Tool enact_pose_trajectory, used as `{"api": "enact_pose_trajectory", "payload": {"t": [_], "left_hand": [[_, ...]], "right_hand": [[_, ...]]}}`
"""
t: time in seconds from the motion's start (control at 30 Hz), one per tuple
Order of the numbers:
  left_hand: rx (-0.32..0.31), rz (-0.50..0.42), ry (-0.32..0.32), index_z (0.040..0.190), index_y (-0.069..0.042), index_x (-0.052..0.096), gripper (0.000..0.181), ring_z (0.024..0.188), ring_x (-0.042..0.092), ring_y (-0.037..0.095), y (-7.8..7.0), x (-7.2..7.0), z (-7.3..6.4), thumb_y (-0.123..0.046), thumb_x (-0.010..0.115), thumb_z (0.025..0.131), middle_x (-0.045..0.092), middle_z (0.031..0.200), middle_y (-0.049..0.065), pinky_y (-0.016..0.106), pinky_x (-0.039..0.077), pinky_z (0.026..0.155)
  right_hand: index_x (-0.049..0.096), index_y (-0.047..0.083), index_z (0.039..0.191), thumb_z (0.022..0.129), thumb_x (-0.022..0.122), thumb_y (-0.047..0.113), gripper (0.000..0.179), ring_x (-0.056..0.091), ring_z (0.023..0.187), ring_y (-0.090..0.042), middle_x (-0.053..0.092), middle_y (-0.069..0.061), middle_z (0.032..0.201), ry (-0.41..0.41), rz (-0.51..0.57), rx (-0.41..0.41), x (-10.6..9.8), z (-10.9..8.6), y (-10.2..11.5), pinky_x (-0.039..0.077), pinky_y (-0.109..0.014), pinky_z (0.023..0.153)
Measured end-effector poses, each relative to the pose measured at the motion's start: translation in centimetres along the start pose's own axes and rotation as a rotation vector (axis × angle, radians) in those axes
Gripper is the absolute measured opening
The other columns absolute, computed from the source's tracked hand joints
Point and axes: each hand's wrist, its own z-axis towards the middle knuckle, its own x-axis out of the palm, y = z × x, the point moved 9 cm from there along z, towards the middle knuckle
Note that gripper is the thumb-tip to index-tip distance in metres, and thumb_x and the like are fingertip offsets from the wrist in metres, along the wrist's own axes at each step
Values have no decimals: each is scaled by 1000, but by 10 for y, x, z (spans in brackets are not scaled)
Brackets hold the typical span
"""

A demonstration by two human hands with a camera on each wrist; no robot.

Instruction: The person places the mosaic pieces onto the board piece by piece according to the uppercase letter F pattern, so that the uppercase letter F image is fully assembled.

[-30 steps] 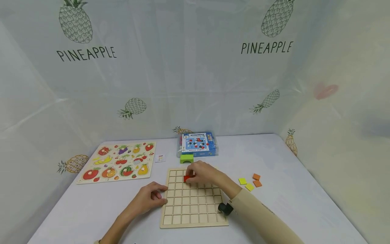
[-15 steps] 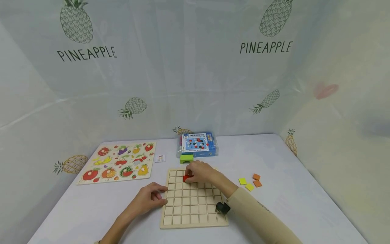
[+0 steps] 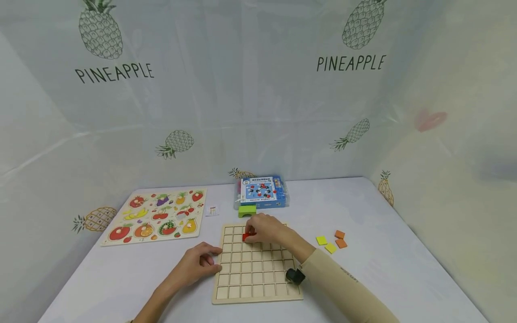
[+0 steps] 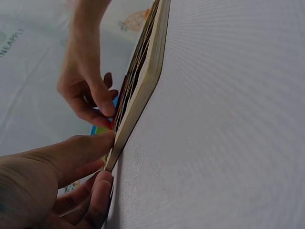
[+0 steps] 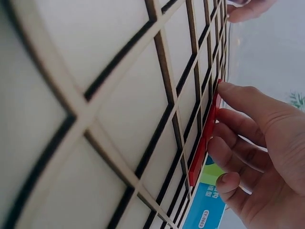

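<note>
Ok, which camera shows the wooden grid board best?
The head view: it shows nearly the whole grid board from above, though the right hand covers part. The left wrist view shows mainly its edge; the right wrist view, only some squares, close up and slanted.

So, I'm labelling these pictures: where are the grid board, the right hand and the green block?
Grid board (image 3: pixel 257 267), head view: a bare square near its middle.
Right hand (image 3: pixel 264 229), head view: its back.
Green block (image 3: pixel 247 209), head view: upper part.
</note>
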Motion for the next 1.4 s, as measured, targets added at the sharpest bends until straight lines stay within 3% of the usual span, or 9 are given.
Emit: {"api": "enact_pose_trajectory", "payload": {"t": [0.2,0.47,0.9,1.2,1.4], "left_hand": [[5,8,-9,114,-9,71,40,69,54,0,0,0,-1,-24,82,79,62,93,2,18,49,62],[35,3,-13,115,-8,70,40,70,55,1,-4,-3,-2,-23,82,79,64,96,3,19,50,62],[15,7,0,115,-9,70,40,71,55,1,-4,-3,-1,-22,82,79,64,97,3,18,50,63],[10,14,3,115,-10,70,41,71,55,1,-2,-3,1,-25,82,79,64,99,2,18,50,64],[3,6,4,116,-9,69,42,72,56,1,-3,-2,0,-24,82,79,64,99,3,18,50,64]], "right_hand": [[74,16,99,88,73,35,22,57,78,-4,69,6,89,-15,-6,-18,-6,-9,-2,50,-21,70],[74,13,101,89,72,27,19,63,82,-12,69,5,90,-67,16,-43,-33,-42,-19,49,-23,67],[73,14,102,87,74,28,20,50,66,-3,65,7,88,-140,-16,60,-68,-119,-73,44,-19,60],[73,10,102,86,75,24,22,49,64,-1,66,5,90,-206,-1,185,-78,-175,-128,45,-19,58],[72,6,103,86,74,20,23,50,65,-4,67,0,91,-246,23,243,-78,-197,-161,45,-20,57]]}}
